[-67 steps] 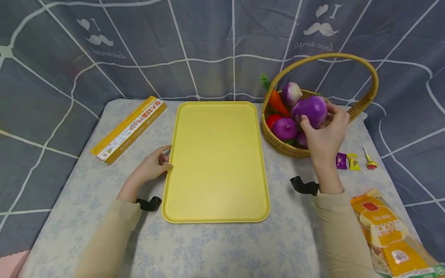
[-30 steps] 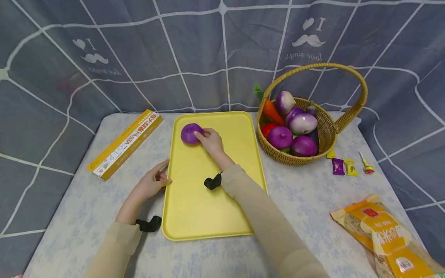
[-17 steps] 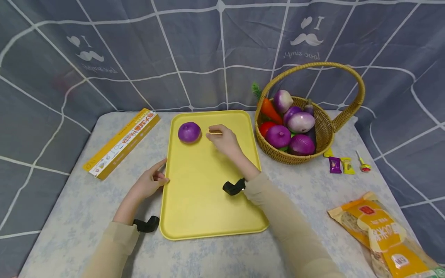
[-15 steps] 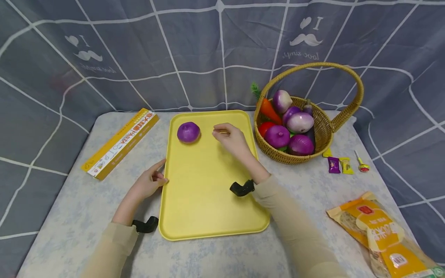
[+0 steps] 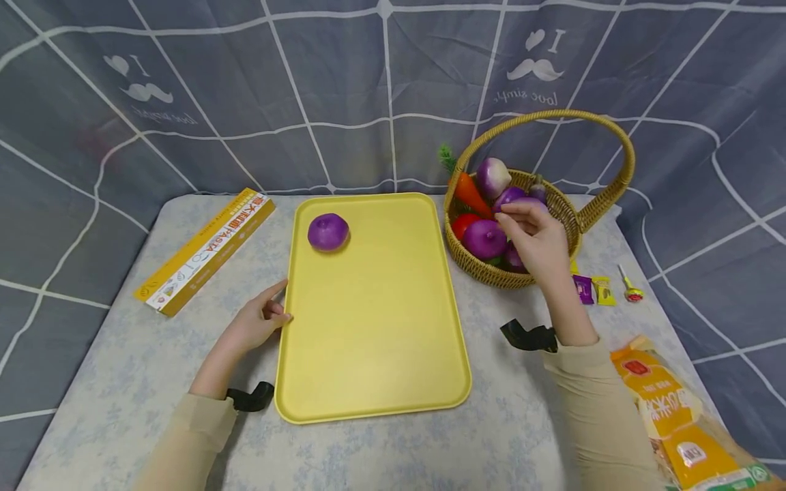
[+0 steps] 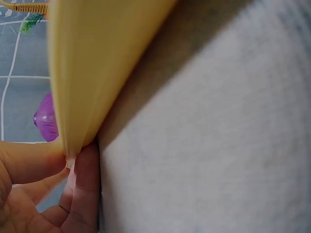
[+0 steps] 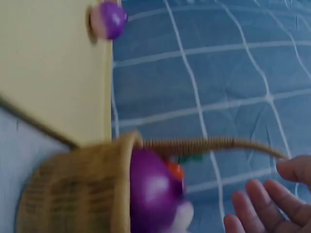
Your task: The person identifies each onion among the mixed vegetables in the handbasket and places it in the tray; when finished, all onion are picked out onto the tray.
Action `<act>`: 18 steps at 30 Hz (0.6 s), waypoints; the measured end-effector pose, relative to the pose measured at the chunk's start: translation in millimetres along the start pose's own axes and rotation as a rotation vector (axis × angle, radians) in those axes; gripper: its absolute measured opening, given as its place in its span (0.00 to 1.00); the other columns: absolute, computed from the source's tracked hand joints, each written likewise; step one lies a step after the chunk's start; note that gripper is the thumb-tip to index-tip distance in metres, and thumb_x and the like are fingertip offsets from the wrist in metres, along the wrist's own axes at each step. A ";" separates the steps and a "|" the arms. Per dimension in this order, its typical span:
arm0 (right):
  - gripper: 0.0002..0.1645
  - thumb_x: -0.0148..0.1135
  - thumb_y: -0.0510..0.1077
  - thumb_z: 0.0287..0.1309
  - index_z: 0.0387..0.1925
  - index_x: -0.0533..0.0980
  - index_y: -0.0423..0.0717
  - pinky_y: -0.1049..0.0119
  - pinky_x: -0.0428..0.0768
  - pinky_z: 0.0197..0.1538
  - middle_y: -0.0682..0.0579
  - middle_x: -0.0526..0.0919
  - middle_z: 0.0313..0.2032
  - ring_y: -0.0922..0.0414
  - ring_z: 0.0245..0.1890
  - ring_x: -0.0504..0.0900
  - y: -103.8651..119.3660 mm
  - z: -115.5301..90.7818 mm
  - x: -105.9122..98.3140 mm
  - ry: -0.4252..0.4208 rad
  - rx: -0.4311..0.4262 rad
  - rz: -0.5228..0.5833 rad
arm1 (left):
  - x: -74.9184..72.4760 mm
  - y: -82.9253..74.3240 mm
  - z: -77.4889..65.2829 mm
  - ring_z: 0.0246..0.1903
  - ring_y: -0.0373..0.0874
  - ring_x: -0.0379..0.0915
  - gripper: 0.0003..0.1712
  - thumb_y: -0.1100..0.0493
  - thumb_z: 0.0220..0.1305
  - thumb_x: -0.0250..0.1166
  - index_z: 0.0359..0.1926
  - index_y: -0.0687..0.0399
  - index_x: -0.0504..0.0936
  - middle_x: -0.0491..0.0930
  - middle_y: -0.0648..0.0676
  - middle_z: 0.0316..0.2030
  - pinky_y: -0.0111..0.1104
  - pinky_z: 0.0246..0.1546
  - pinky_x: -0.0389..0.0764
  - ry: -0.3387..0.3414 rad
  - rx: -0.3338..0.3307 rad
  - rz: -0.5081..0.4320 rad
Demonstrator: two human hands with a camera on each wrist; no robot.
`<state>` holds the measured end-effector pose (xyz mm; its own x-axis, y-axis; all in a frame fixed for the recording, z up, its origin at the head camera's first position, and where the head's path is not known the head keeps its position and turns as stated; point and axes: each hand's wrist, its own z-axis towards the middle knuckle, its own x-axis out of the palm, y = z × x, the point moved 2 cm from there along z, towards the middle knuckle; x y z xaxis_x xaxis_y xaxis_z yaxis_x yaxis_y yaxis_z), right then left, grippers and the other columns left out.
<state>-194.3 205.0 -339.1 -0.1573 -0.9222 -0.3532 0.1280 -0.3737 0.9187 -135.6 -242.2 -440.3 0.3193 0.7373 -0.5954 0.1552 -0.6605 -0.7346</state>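
Note:
My left hand point(image 5: 253, 326) pinches the left rim of the yellow tray point(image 5: 374, 320); in the left wrist view the thumb point(image 6: 31, 160) lies over the rim and fingers are beneath it. A round purple onion point(image 5: 328, 232) sits alone in the tray's far left corner. Over the wicker basket point(image 5: 491, 274) is my right hand point(image 5: 543, 245), its fingers loosely bent and holding nothing. The right wrist view shows those fingers point(image 7: 260, 206) apart, beside the vegetables. In the basket are a carrot point(image 5: 471, 196), a purple-white turnip point(image 5: 493, 177), something red point(image 5: 463, 224) and purple onions point(image 5: 484, 239), partly hidden by the hand.
A yellow pasta box point(image 5: 205, 252) lies slanted at the left. Wrapped candies point(image 5: 604, 291) and a lollipop point(image 5: 632, 292) lie right of the basket, whose tall handle point(image 5: 623, 164) arches over it. An orange-and-clear food bag point(image 5: 675, 416) is at the near right, partly behind my sleeve.
My right hand has carried a purple onion from the basket to the tray, let go of it, and moved back right over the basket. My left hand stays at the tray's rim.

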 end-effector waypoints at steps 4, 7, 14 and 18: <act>0.22 0.67 0.47 0.61 0.52 0.79 0.38 0.83 0.73 0.45 0.76 0.79 0.33 0.74 0.37 0.78 -13.0 3.4 -26.2 -0.093 0.015 -0.095 | -0.8 0.4 -1.3 0.32 0.47 0.68 0.41 0.63 0.70 0.59 0.78 0.58 0.50 0.75 0.61 0.39 0.37 0.36 0.73 0.003 0.004 -0.002; 0.25 0.68 0.50 0.60 0.53 0.79 0.38 0.83 0.72 0.45 0.77 0.77 0.32 0.75 0.37 0.77 -20.8 5.8 -39.3 -0.127 0.035 -0.169 | -0.3 0.3 -2.2 0.32 0.47 0.67 0.41 0.63 0.70 0.59 0.78 0.58 0.50 0.74 0.61 0.39 0.37 0.36 0.73 -0.003 0.008 -0.002; 0.32 0.67 0.56 0.60 0.58 0.76 0.40 0.82 0.71 0.47 0.69 0.76 0.40 0.73 0.42 0.74 -36.1 13.7 -49.8 -0.115 0.108 -0.228 | -0.1 1.3 -3.2 0.33 0.47 0.68 0.41 0.63 0.70 0.59 0.78 0.57 0.49 0.75 0.61 0.40 0.37 0.35 0.73 0.000 0.012 -0.016; 0.35 0.68 0.54 0.59 0.62 0.73 0.39 0.76 0.73 0.53 0.60 0.73 0.49 0.61 0.51 0.75 -44.6 20.9 -48.5 -0.116 0.125 -0.230 | 0.0 1.4 -3.0 0.33 0.47 0.68 0.41 0.63 0.71 0.59 0.78 0.56 0.49 0.75 0.61 0.41 0.37 0.35 0.73 0.002 0.019 -0.020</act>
<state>-212.8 268.4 -359.2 -0.2805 -0.7942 -0.5390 -0.0445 -0.5502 0.8338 -132.6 -243.5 -440.3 0.3186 0.7498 -0.5799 0.1439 -0.6430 -0.7522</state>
